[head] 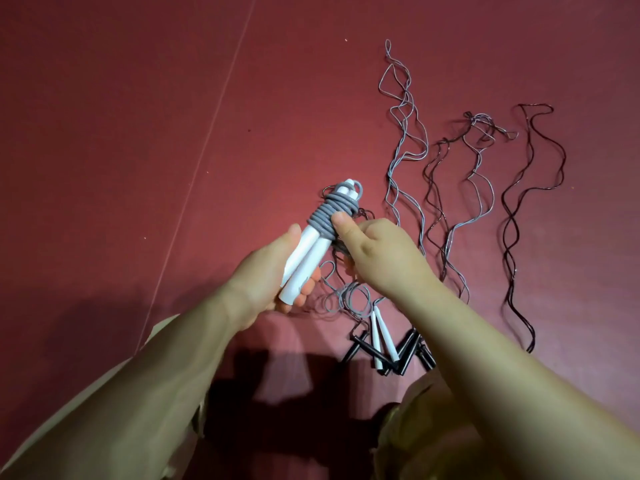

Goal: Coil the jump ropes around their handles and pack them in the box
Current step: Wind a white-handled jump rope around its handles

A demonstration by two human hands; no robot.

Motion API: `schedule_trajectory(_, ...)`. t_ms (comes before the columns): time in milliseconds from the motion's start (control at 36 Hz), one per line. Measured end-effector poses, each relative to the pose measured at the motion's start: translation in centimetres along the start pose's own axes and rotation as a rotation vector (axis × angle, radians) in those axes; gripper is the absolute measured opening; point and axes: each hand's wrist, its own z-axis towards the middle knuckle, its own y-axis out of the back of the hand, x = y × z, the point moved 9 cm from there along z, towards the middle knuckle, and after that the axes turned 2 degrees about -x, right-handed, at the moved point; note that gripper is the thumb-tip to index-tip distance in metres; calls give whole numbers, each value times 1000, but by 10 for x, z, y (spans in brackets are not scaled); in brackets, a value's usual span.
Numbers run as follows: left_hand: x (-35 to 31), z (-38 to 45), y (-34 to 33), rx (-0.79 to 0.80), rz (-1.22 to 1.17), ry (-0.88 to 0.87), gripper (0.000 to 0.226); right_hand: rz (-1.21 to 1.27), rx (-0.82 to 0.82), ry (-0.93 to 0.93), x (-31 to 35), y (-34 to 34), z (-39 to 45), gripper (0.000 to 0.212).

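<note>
A: White plastic first: the pair of tapered white plastic handles lies side by side across the left hand, whose curled fingers close under the butt ends. I judge the two are clamped together so they make one core to wind on.

B: And the cord?

A: The thick grey rubbery cord sits in tight turns around the upper part of both handles, above the left fingertips. The right hand has its thumb pressed on the lowest turns, with the other fingers curled round behind, where the loose cord seems to run; probably to stop the coil springing loose.

B: How much is left?

A: Some grey slack loops on the dark red floor just below both hands, so the winding looks partly done.

B: Count the rest.

A: Below the right wrist, one more pair of slim white tapered handles, and black stick handles around them; I make out about four, but they overlap. Right of the fingers, wavy cords laid lengthwise: two thin grey ones, a tangled mixed strand, one dark one. No box in view.
</note>
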Motion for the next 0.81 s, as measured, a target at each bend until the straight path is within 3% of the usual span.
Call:
schedule_trajectory(111,-4,5,16,-169,217,-88,58,141,94,-37,-3,-10,0,71)
schedule_trajectory(194,-6,6,23,-213,307,-144,47,280,178,-98,-6,-21,-1,82)
schedule_trajectory(278,-6,6,28,-229,342,-137,48,360,222,-142,-5,-26,-4,76)
schedule_trajectory(333,-8,5,29,-236,376,-144,65,360,223,-150,-4,-26,-5,72)
schedule_trajectory(444,-13,1,27,-239,450,-180,53,339,172,-121,-2,-25,-4,54)
schedule_trajectory(556,-14,0,25,-215,458,-194,63,322,125,-87,-1,-22,-3,52)
schedule_trajectory(611,-13,1,24,-165,429,-182,63,328,107,-72,-1,-22,-1,51)
schedule_trajectory(694,-11,-6,6,33,225,-122,33,415,94,-64,5,-21,-1,49)
schedule_trajectory(722,-9,-9,0,96,113,-57,34,449,101,-64,6,-19,-1,49)
schedule_trajectory(806,0,-19,-17,307,-193,139,65,523,127,-44,11,-13,-4,40)
